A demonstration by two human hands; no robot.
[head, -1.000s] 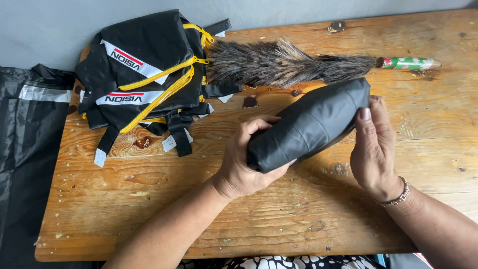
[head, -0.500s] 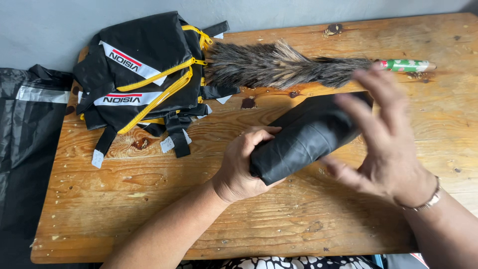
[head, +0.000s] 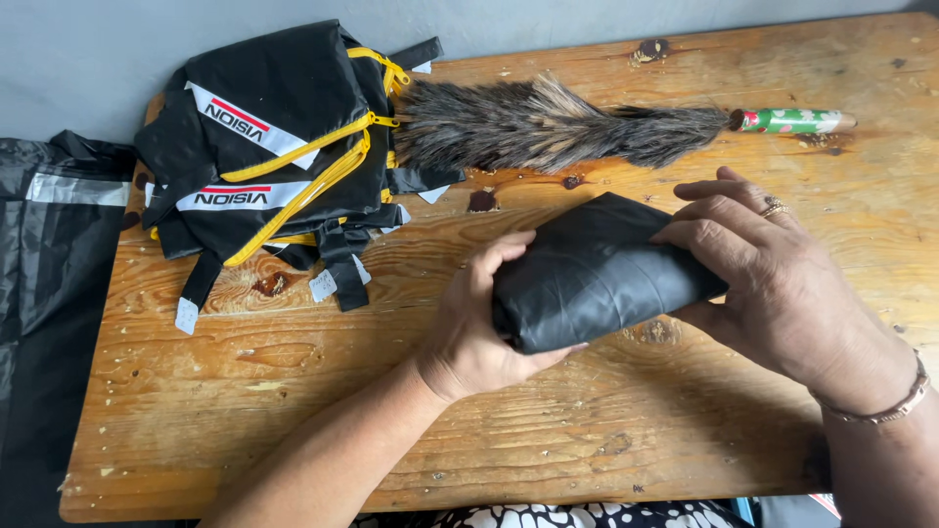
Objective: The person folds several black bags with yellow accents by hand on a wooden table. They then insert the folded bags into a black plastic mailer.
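Observation:
A rolled black fabric bundle (head: pixel 597 276) lies slanted on the wooden table (head: pixel 293 411), just right of centre. My left hand (head: pixel 479 328) grips its near left end, fingers curled around it. At the far right end my right hand (head: pixel 773 274) lies over the top of the bundle, with the fingers spread across the black cloth. A ring shows on that hand and a bracelet on the wrist.
A pile of folded black bags with yellow zips and white-red stripes (head: pixel 284 156) sits at the back left. A dark feather duster (head: pixel 558 127) with a green patterned handle (head: pixel 792 120) lies along the back edge. Black sheeting (head: pixel 49 274) hangs left of the table.
My right hand lifted off the bundle's right end, swung over it, and now rests on top. The bundle has shifted slightly and looks shorter under the hand. My left hand kept its grip.

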